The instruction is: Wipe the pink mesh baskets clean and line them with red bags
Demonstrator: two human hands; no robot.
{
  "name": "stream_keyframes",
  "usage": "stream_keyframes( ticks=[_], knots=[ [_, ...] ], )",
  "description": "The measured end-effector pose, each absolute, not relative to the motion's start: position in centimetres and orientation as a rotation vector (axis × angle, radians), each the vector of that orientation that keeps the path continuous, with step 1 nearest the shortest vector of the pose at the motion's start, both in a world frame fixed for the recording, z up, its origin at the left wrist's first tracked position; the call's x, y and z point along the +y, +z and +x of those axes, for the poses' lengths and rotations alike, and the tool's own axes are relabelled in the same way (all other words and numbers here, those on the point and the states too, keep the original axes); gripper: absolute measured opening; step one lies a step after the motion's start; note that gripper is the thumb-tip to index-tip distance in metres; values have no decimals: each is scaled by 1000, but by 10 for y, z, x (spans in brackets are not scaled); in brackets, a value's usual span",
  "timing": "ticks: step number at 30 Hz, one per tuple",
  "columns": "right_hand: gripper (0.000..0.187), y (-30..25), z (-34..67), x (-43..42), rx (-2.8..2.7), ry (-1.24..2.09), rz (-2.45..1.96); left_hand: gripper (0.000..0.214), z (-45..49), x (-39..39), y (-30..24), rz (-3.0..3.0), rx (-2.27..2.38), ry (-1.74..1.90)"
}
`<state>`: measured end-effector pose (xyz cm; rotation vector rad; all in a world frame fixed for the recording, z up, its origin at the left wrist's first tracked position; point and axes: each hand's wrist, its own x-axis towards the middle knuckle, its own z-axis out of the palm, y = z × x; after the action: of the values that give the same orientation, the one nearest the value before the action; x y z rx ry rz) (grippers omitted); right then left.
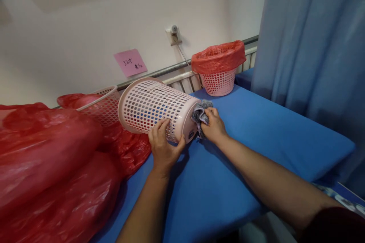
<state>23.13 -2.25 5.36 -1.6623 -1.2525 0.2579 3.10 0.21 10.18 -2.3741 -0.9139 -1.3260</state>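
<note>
A pale pink perforated plastic wastebasket (154, 102) lies tipped on its side, its mouth to the left and its base to the right. My left hand (165, 144) grips it near the base end, fingers on the perforated wall and thumb at the base's edge. Bunched in my right hand (214, 124) is a grey cloth (201, 115), pressed against the wastebasket's base. A small dark mark shows low on that base. The palm side of my right hand is hidden.
Below lies a blue-covered bed (256, 136). A smaller pink basket (219, 82) lined with a red bag stands at the back. Red plastic bags (51, 167) and another basket (107, 108) crowd the left. A blue curtain (308, 57) hangs right; a wall socket (173, 36) holds a plug.
</note>
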Motion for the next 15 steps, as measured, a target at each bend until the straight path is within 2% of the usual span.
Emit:
stream_keyframes(
  ticks=[3,6,11,15],
  knots=[
    [41,48,231,-24,-1345,483,-1935,62,30,3,101,-2371,-913,-1325],
    [38,50,239,-22,-1349,510,-1961,62,30,3,102,-2376,-927,-1321],
    [48,61,254,-14,-978,279,-1762,63,31,2,102,-2372,-943,-1318],
    [52,57,241,-14,-1117,302,-1740,63,31,2,101,-2370,-921,-1320]
  ],
)
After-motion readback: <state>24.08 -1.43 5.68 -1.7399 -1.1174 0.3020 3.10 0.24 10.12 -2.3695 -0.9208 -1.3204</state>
